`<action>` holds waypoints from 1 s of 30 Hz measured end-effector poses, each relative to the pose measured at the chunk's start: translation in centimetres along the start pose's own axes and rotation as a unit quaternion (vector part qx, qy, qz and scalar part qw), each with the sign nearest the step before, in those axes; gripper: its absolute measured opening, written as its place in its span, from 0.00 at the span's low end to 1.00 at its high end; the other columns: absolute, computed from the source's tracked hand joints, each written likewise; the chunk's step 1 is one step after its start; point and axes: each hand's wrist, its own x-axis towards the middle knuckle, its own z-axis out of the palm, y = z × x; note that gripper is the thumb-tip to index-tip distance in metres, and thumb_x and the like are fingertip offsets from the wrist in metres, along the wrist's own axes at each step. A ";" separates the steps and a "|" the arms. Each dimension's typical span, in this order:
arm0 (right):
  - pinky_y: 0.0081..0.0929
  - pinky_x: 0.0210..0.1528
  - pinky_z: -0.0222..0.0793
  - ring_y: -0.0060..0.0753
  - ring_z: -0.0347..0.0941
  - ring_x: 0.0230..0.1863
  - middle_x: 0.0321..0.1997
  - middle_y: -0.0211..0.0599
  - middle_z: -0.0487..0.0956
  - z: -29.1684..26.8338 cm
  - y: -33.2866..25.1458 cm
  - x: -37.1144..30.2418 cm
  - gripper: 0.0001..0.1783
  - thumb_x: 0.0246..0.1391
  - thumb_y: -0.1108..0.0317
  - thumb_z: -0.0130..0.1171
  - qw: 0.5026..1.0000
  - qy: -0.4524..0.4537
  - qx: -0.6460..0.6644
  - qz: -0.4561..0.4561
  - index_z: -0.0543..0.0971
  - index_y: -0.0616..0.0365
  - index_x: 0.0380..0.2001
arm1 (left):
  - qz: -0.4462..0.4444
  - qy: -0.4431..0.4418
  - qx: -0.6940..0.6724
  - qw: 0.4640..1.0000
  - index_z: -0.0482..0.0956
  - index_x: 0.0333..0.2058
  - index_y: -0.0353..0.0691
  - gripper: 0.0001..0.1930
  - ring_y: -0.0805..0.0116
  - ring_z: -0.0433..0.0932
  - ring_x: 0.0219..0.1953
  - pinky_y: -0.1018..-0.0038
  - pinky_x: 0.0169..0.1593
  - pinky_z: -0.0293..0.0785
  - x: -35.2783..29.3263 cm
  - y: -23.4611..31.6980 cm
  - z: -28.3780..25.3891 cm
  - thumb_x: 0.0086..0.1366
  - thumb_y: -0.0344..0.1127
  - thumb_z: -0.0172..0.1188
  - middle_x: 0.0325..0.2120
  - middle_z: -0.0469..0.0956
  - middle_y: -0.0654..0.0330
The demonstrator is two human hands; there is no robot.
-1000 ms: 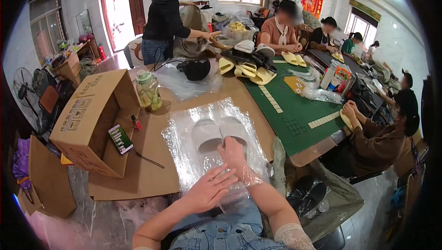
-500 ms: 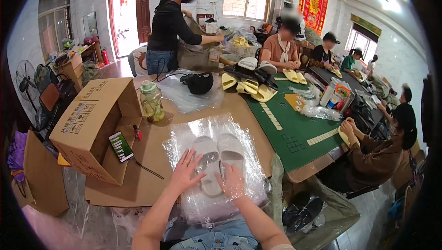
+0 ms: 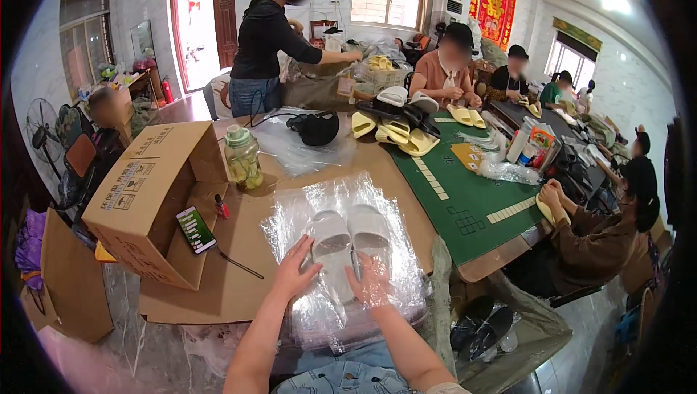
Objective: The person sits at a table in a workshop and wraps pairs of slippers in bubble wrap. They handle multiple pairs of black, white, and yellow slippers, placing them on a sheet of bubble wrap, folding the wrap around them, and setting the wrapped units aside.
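Note:
A pair of pale grey slide slippers lies side by side in a clear plastic bag [image 3: 303,209], on a stack of similar bags. The left slipper [image 3: 335,245] and right slipper [image 3: 369,228] both have their toe ends away from me. My left hand [image 3: 296,269] rests open, fingers spread, against the left slipper's outer edge and the plastic. With its thumb between the two slippers, my right hand [image 3: 373,284] grips the heel part of the right slipper. Shiny film covers part of that hand and blurs its outline.
An open cardboard box [image 3: 149,202] stands at left, with a phone [image 3: 195,230] and small red bottle [image 3: 222,209]. Behind are a drink jar [image 3: 242,158] and black cap [image 3: 314,130]. Slippers [image 3: 398,129] pile beside a green mat [image 3: 454,198]. Several people work around the tables.
The view has shifted slightly. Both hands stay by the slippers in the bag, with little movement relative to them. A person's head has appeared at the far left.

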 end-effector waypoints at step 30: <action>0.54 0.51 0.71 0.63 0.74 0.49 0.46 0.57 0.76 -0.4 0.2 0.3 0.30 0.57 0.52 0.65 0.999 0.004 0.015 -0.029 0.74 0.58 0.58 | 0.002 0.005 -0.015 1.000 0.66 0.69 0.48 0.38 0.51 0.64 0.70 0.61 0.71 0.61 0.1 -0.2 0.2 0.61 0.44 0.69 0.70 0.63 0.50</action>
